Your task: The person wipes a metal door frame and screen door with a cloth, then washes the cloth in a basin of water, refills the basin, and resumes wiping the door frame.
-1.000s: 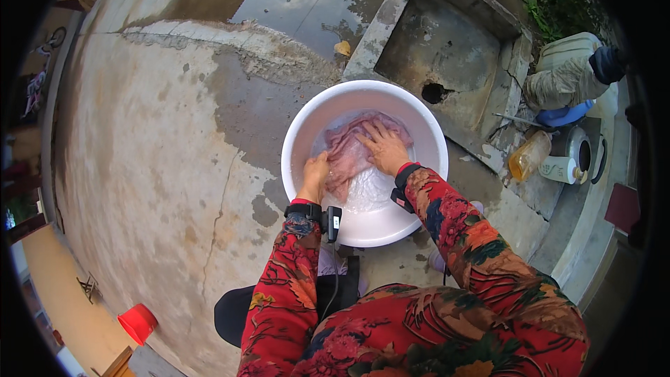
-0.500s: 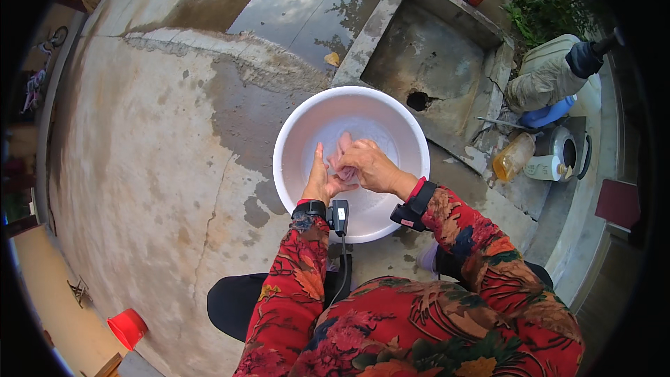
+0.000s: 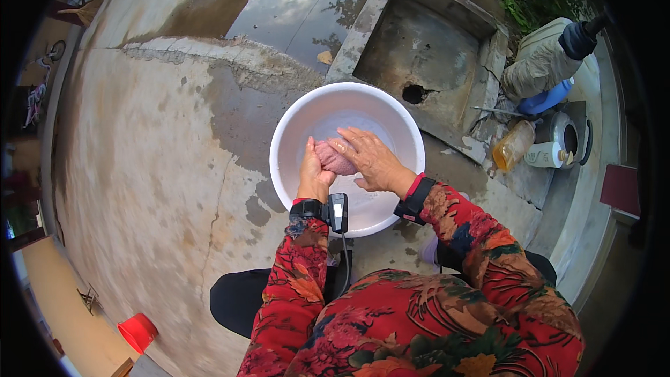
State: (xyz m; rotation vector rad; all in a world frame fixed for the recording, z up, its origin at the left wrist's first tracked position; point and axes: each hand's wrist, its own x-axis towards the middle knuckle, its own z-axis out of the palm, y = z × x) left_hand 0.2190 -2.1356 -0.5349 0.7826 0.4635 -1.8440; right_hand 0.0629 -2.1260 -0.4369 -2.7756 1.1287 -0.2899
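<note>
A crumpled pink cloth [image 3: 335, 160] is bunched between my hands above the wide white basin [image 3: 412, 132]. My left hand [image 3: 315, 176] is closed round the cloth's left side, thumb pointing up. From the right, my right hand [image 3: 377, 162] reaches over with its fingers stretched out, and the fingertips rest on the cloth. Some of the cloth is hidden under those fingers. The basin stands on the concrete ground in front of my knees, and its pale inner bottom looks wet.
Beyond the basin lies a square concrete trough [image 3: 419, 49] with a drain hole [image 3: 414, 93]. To the right stand a white pump bottle [image 3: 544, 155], an amber plastic bottle [image 3: 513, 145] and a blue container [image 3: 546, 98]. A red bucket [image 3: 138, 333] sits at lower left. Shallow water [image 3: 286, 7] covers ground ahead.
My right hand has gone from pinching the cloth to lying over it with fingers extended. My left hand has gone from an open palm to closing round the cloth.
</note>
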